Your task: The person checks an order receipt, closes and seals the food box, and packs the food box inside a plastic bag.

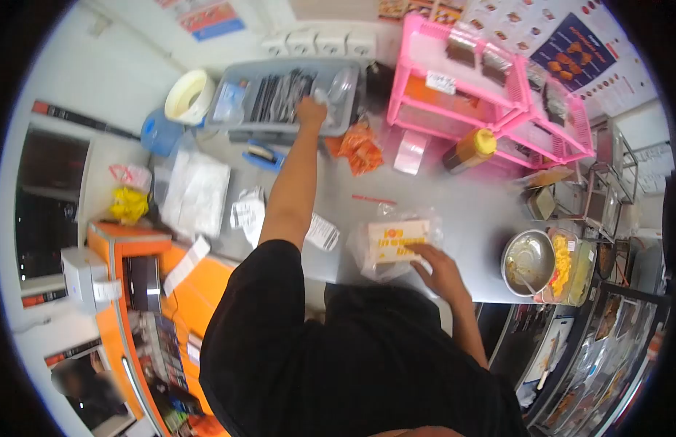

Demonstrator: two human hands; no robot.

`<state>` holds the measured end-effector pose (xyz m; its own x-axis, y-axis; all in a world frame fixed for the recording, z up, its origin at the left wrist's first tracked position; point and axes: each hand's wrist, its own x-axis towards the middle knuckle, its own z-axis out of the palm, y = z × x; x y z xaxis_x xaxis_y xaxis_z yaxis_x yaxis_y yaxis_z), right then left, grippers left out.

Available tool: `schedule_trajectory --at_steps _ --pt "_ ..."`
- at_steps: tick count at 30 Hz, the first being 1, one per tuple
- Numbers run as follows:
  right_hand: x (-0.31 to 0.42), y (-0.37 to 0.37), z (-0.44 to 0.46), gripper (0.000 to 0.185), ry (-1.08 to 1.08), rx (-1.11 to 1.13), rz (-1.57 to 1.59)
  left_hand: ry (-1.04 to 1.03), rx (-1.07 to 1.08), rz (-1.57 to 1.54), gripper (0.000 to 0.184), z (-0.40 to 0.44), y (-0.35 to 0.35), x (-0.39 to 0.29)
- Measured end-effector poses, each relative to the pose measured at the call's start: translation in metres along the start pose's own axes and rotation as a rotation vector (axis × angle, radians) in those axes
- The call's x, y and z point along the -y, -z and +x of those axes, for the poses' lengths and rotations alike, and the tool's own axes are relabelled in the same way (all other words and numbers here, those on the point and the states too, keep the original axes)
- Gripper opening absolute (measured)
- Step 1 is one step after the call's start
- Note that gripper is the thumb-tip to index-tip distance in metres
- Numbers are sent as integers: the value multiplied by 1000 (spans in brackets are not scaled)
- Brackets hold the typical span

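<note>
My left hand (311, 113) reaches over the front part of a grey plastic bin (239, 131), beside dark wrapped items (272, 97) and a clear plastic piece (341, 85). Its fingertips are too hidden to show whether they grip anything. Near the counter's front edge, a pale box with yellow and red print (398, 241) lies in a clear plastic bag (363, 255). My right hand (440, 273) is at the box's right front corner, fingers apart, with the fingertips at its edge.
Receipts (322, 232), a blue-handled object (263, 155) and white bags (197, 191) lie leftward. Beyond the box are an orange crumpled packet (361, 149), a sauce bottle (470, 149) and pink racks (461, 109). At right stands a metal bowl (528, 262) beside yellow food (562, 264).
</note>
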<state>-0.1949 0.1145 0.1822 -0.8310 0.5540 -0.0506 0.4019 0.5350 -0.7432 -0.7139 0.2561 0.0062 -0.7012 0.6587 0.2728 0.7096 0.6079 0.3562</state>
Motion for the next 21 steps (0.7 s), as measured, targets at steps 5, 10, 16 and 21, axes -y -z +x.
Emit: schedule_trajectory --at_steps 5,10,16,21 --pt "-6 4 -14 33 -159 -111 158 81 169 5 37 6 -19 21" --pt "-27 16 -5 30 -120 -114 129 95 250 -64 44 28 56 -9" --pt "-37 39 4 27 -13 -148 23 -177 26 -238 38 28 122 -33" --pt "-10 50 28 27 87 -433 112 -103 98 -493 30 -96 259 -137"
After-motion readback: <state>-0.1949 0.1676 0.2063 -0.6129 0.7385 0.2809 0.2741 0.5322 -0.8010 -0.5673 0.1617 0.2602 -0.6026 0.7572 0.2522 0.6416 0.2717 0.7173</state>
